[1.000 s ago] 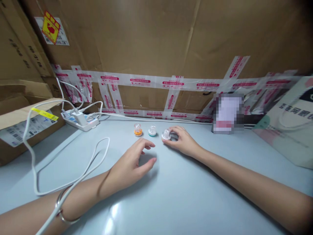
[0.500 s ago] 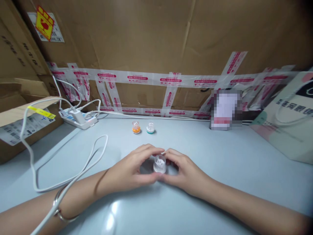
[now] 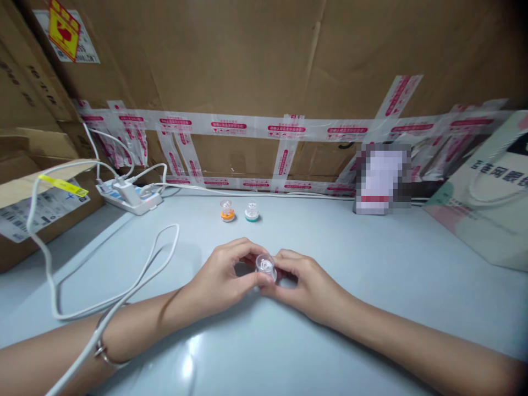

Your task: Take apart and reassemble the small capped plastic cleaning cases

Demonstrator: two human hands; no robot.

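Note:
A small clear-domed piece (image 3: pixel 265 265) with white parts inside is held between both hands at the middle of the table. My left hand (image 3: pixel 231 272) grips its left side, thumb in front and fingers behind. From the right, my right hand (image 3: pixel 303 278) closes on the same piece with thumb and fingertips. Its lower part is mostly hidden by the thumbs. Farther back stand two similar pieces, one with an orange base (image 3: pixel 227 212) and one with a green base (image 3: pixel 252 213).
A white power strip (image 3: pixel 142 204) with plugs sits at the back left beside an open carton (image 3: pixel 61 220). A white cable (image 3: pixel 51 275) loops over my left forearm. Large taped cardboard (image 3: pixel 247 66) stands behind. A blurred upright object (image 3: pixel 379 181) and a printed bag (image 3: pixel 487 203) are at right.
Both hands have closed in on the clear-domed piece, and it is now tilted and a little higher in view. The whole view has shifted slightly.

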